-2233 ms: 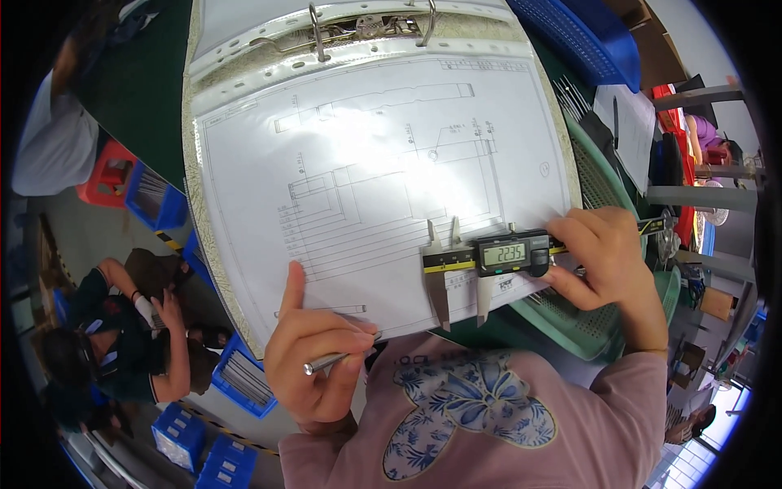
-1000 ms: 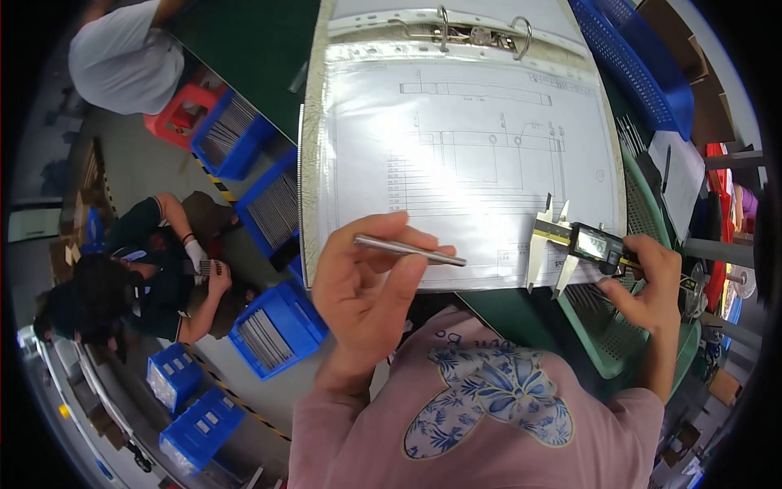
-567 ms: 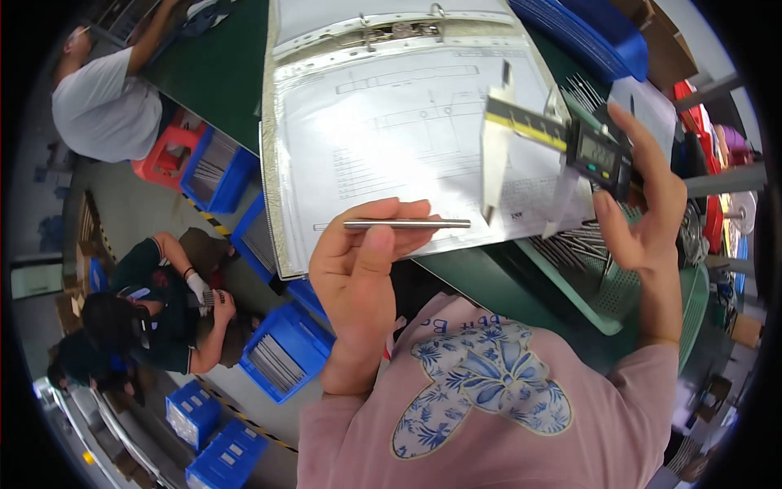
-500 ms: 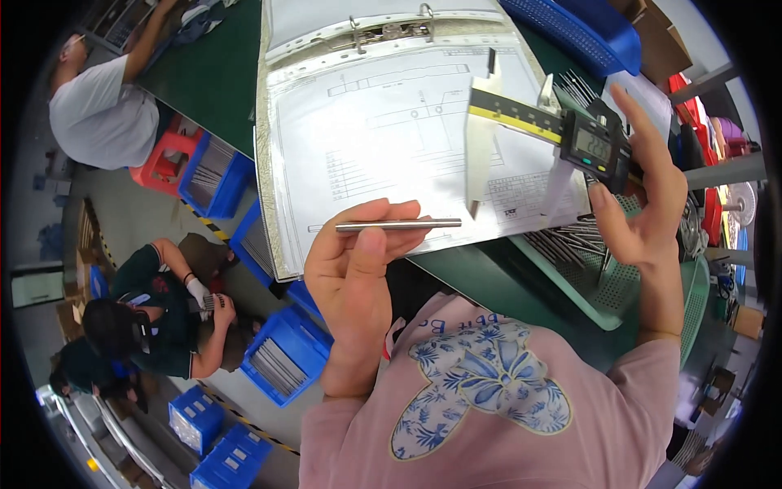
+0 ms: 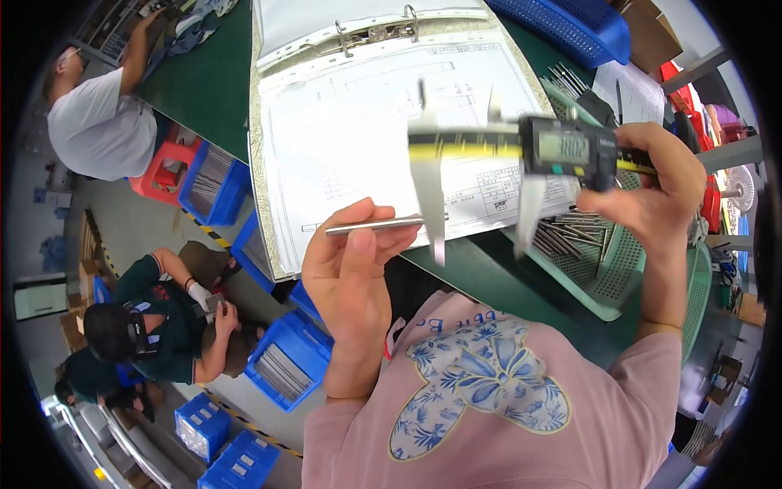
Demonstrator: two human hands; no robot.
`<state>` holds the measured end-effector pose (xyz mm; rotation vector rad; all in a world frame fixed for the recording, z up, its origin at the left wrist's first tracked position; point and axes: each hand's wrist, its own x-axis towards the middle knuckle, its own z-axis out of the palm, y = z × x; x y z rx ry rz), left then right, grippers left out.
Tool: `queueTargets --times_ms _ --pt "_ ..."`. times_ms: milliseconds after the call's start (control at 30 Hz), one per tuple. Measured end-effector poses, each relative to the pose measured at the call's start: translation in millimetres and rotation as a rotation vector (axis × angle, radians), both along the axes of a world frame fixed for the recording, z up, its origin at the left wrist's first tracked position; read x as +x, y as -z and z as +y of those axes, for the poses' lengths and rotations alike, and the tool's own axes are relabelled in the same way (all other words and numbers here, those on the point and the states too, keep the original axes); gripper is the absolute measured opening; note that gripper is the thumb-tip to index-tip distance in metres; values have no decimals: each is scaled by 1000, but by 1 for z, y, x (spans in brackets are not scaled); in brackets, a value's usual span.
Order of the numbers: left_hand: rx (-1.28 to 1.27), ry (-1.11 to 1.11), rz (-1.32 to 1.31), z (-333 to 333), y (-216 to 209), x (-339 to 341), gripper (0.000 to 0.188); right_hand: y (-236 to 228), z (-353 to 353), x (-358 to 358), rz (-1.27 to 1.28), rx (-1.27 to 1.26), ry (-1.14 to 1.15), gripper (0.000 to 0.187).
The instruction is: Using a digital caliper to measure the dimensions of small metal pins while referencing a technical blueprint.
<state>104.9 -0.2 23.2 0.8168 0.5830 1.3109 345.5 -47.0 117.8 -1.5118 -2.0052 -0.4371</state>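
My left hand (image 5: 352, 269) holds a thin metal rod (image 5: 371, 226) level between thumb and fingertips, in front of my chest. My right hand (image 5: 652, 189) grips a digital caliper (image 5: 521, 155) by its display body, with the jaws pointing down and spread wide. The caliper's fixed jaw hangs right at the rod's right end. Both are held above an open ring binder (image 5: 383, 122) with a technical drawing on its page.
A pale green basket (image 5: 619, 277) with several metal rods sits at my right on the green table (image 5: 204, 73). Blue crates (image 5: 281, 367) of rods stand on the floor at left, where other people sit or crouch. A blue basket (image 5: 570, 24) lies at the far right.
My right hand has swung the caliper down from over the drawing toward the rod, with its jaws now spread. My left hand has kept the rod level, lifting it slightly.
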Motion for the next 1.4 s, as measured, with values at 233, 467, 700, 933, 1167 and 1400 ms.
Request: queueTargets --times_ms 233,467,700,933,1167,1400 --pt "30 -101 16 -1 3 -7 25 11 -4 30 226 24 342 35" --pt "17 -130 -54 1 9 -7 24 14 -10 42 289 -6 345 26" --pt "-10 -111 -31 1 9 -3 24 23 -13 41 269 -70 298 26" --pt "-25 -83 -6 1 6 -2 28 19 -11 28 349 -155 194 25" --pt "-24 -89 18 1 1 1 28 20 -13 26 382 -231 139 26" --pt "49 133 184 1 -3 12 34 14 -2 1 909 -575 94 25"
